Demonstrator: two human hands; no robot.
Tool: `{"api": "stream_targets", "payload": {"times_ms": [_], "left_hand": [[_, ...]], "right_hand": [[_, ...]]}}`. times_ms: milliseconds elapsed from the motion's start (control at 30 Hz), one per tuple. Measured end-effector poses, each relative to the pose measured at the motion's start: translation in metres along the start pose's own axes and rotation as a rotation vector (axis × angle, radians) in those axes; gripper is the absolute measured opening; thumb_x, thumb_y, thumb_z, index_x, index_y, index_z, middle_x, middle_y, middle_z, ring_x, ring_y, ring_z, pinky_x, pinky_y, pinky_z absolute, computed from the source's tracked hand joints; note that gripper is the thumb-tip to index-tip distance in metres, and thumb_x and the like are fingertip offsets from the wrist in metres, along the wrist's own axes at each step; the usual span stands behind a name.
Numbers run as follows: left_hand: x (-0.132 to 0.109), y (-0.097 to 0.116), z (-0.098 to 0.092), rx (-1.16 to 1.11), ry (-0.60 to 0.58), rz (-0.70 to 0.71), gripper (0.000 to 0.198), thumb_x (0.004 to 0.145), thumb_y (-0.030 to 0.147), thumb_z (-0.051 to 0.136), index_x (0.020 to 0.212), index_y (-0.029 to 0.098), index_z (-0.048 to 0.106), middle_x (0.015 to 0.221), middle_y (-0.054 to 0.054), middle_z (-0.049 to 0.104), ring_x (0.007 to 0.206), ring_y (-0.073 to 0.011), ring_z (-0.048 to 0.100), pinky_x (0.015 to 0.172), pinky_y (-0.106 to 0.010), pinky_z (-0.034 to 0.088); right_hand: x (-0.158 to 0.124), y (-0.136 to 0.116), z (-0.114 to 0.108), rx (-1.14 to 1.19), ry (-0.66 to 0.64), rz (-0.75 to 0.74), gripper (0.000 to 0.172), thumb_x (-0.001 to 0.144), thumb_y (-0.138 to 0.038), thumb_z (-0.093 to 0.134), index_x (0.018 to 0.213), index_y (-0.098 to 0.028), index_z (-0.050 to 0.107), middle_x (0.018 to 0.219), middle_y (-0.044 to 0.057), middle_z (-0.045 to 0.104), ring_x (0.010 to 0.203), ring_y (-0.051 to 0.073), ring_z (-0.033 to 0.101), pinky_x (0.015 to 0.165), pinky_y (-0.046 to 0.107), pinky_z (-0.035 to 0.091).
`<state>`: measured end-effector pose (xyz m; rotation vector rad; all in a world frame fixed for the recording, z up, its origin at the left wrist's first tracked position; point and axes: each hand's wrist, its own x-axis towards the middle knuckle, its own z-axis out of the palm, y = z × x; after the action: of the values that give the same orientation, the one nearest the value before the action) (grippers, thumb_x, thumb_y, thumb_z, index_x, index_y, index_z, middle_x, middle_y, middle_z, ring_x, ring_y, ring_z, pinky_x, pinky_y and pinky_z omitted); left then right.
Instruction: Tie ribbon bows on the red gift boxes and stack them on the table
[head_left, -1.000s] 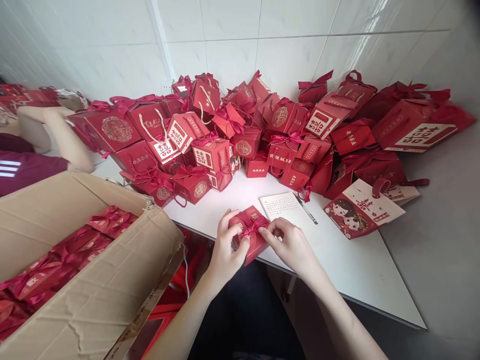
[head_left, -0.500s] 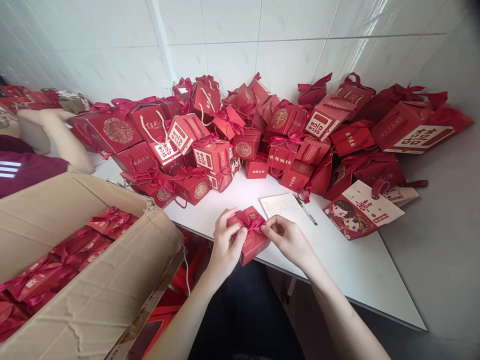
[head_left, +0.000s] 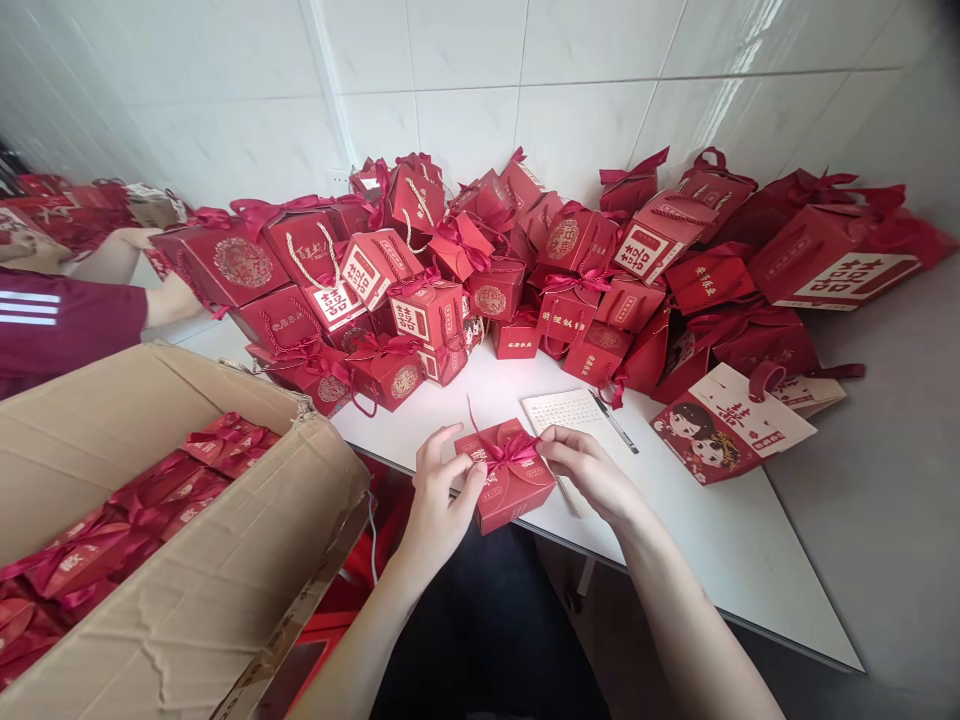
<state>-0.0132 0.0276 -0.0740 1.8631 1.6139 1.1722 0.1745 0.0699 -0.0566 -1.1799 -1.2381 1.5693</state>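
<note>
A small red gift box point(head_left: 514, 500) with gold print sits at the table's near edge, topped by a dark pink ribbon bow point(head_left: 513, 452). My left hand point(head_left: 444, 485) pinches the bow's left side between thumb and finger. On the other side, my right hand point(head_left: 585, 465) grips the bow's right loop with its fingertips. A thin ribbon end sticks up at the box's back left. Just behind my right hand lies an open notebook point(head_left: 571, 412) with handwriting, a pen point(head_left: 613, 422) on its right side.
Many red gift boxes point(head_left: 566, 315) are piled along the wall. A cardboard carton point(head_left: 247, 500) of red boxes stands at the left. A printed bag point(head_left: 724, 425) lies right on the white table point(head_left: 720, 540). Another person's arm point(head_left: 176, 300) reaches in at far left.
The box has turned slightly and shifted right, and its bow is spread wider between my hands. My right hand has moved a little right. The other person's arms have changed position.
</note>
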Motion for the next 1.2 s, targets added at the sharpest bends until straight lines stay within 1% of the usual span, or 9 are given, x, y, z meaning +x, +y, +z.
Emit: {"api": "stream_targets", "payload": {"times_ms": [100, 267, 367, 500, 667, 767, 867, 1033, 1200], "left_hand": [[-0.001, -0.001, -0.003, -0.064, -0.024, -0.044, 0.025, 0.086, 0.031, 0.047, 0.068, 0.019, 0.06, 0.125, -0.008, 0.048, 0.118, -0.0252, 0.046, 0.094, -0.039, 0.044], [-0.002, -0.006, -0.003, -0.275, -0.111, -0.081, 0.027, 0.088, 0.034, 0.043, 0.075, 0.019, 0.062, 0.122, -0.009, 0.05, 0.111, -0.0218, 0.053, 0.08, -0.029, 0.051], [0.0, -0.01, -0.001, -0.358, -0.132, -0.079, 0.026, 0.086, 0.033, 0.044, 0.074, 0.019, 0.062, 0.124, -0.008, 0.051, 0.118, -0.0236, 0.049, 0.086, -0.031, 0.05], [0.009, -0.014, 0.002, -0.428, -0.145, -0.055, 0.026, 0.083, 0.03, 0.047, 0.061, 0.019, 0.057, 0.122, -0.009, 0.055, 0.121, -0.025, 0.048, 0.093, -0.035, 0.046], [0.017, -0.015, 0.006, -0.444, -0.125, -0.088, 0.025, 0.078, 0.03, 0.053, 0.056, 0.02, 0.046, 0.125, -0.008, 0.054, 0.124, -0.0267, 0.044, 0.097, -0.039, 0.043], [0.016, -0.013, 0.008, -0.448, -0.105, -0.133, 0.021, 0.08, 0.032, 0.052, 0.063, 0.02, 0.049, 0.125, -0.009, 0.053, 0.125, -0.0261, 0.043, 0.101, -0.041, 0.038], [0.014, -0.009, 0.009, -0.438, -0.099, -0.167, 0.023, 0.082, 0.037, 0.05, 0.067, 0.02, 0.05, 0.123, -0.009, 0.052, 0.124, -0.0246, 0.044, 0.101, -0.039, 0.038], [0.012, -0.006, 0.008, -0.391, -0.095, -0.152, 0.022, 0.08, 0.038, 0.054, 0.069, 0.019, 0.05, 0.123, -0.009, 0.052, 0.123, -0.0245, 0.044, 0.093, -0.033, 0.044], [0.018, -0.008, 0.005, -0.407, -0.138, -0.176, 0.026, 0.083, 0.038, 0.049, 0.065, 0.019, 0.051, 0.119, -0.008, 0.056, 0.118, -0.0246, 0.049, 0.099, -0.037, 0.038]], "right_hand": [[0.0, 0.004, -0.001, 0.071, -0.013, 0.038, 0.02, 0.063, -0.031, 0.064, 0.062, -0.017, 0.051, 0.058, -0.005, 0.045, 0.054, 0.008, 0.036, 0.055, 0.023, 0.028], [-0.002, 0.008, -0.004, 0.215, -0.016, 0.064, 0.024, 0.061, -0.032, 0.067, 0.061, -0.017, 0.049, 0.05, -0.008, 0.035, 0.047, 0.006, 0.026, 0.049, 0.022, 0.022], [-0.002, 0.012, -0.006, 0.313, -0.055, 0.091, 0.025, 0.061, -0.031, 0.068, 0.061, -0.018, 0.046, 0.052, -0.008, 0.033, 0.047, 0.006, 0.025, 0.048, 0.022, 0.025], [-0.005, 0.021, -0.005, 0.415, -0.093, 0.127, 0.031, 0.063, -0.03, 0.069, 0.059, -0.019, 0.04, 0.054, -0.008, 0.029, 0.046, 0.006, 0.023, 0.045, 0.021, 0.025], [-0.011, 0.028, -0.001, 0.473, -0.047, 0.091, 0.035, 0.067, -0.035, 0.069, 0.059, -0.019, 0.039, 0.054, -0.008, 0.028, 0.046, 0.006, 0.025, 0.044, 0.02, 0.025], [-0.015, 0.031, 0.002, 0.418, -0.002, 0.055, 0.038, 0.073, -0.046, 0.064, 0.06, -0.019, 0.04, 0.054, -0.007, 0.033, 0.046, 0.006, 0.03, 0.045, 0.021, 0.029], [-0.018, 0.031, 0.003, 0.255, 0.057, -0.006, 0.041, 0.076, -0.055, 0.059, 0.064, -0.019, 0.044, 0.055, -0.006, 0.037, 0.048, 0.008, 0.035, 0.048, 0.022, 0.032], [-0.024, 0.028, 0.005, -0.107, 0.16, -0.118, 0.047, 0.075, -0.061, 0.056, 0.059, -0.02, 0.04, 0.053, -0.005, 0.04, 0.048, 0.009, 0.034, 0.047, 0.023, 0.028], [-0.027, 0.026, 0.007, -0.261, 0.216, -0.208, 0.044, 0.077, -0.059, 0.054, 0.062, -0.02, 0.04, 0.057, -0.004, 0.041, 0.053, 0.01, 0.036, 0.05, 0.024, 0.031]]}}
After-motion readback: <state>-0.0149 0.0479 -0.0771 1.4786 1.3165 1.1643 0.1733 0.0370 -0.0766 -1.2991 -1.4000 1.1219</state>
